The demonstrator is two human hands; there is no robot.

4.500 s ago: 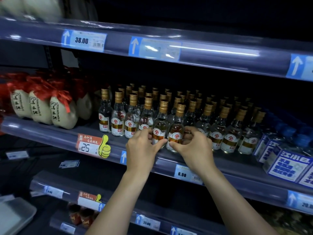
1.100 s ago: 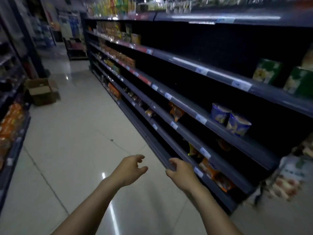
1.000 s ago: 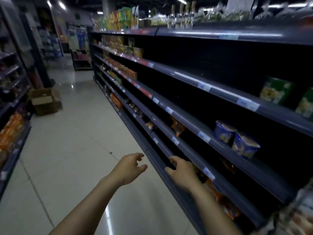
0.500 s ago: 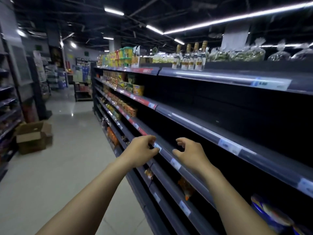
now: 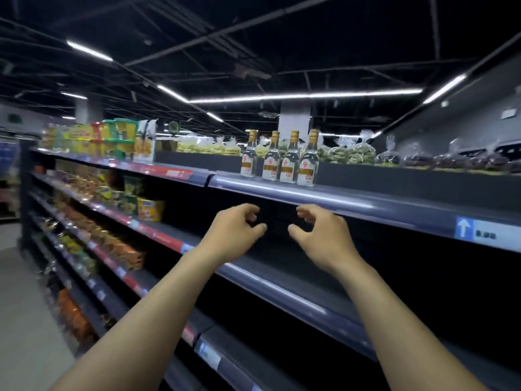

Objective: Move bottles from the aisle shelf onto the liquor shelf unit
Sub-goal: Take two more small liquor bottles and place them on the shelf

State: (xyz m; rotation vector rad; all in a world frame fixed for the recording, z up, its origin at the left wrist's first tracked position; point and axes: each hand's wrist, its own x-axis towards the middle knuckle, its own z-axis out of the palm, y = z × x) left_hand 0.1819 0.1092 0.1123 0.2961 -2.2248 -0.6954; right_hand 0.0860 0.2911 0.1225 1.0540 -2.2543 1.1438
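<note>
Several small clear bottles (image 5: 280,160) with gold caps and gold-and-white labels stand in a row on the top board of the dark aisle shelf (image 5: 366,197). My left hand (image 5: 234,232) and my right hand (image 5: 321,235) are raised side by side below that board, in front of a bare dark shelf level. Both hands hold nothing, with fingers curled and apart. They hang a short way under the bottles and do not touch them.
Bags of green and dark goods (image 5: 352,153) lie behind the bottles on the top board. Yellow and green packages (image 5: 107,139) fill the shelves to the left. A blue arrow price tag (image 5: 479,230) sits on the shelf rail at right. Pale floor (image 5: 17,306) runs along the left.
My view has turned from the liquor shelf to the aisle and tilted up to the top board. Both empty hands have risen from near the floor toward the bottles.
</note>
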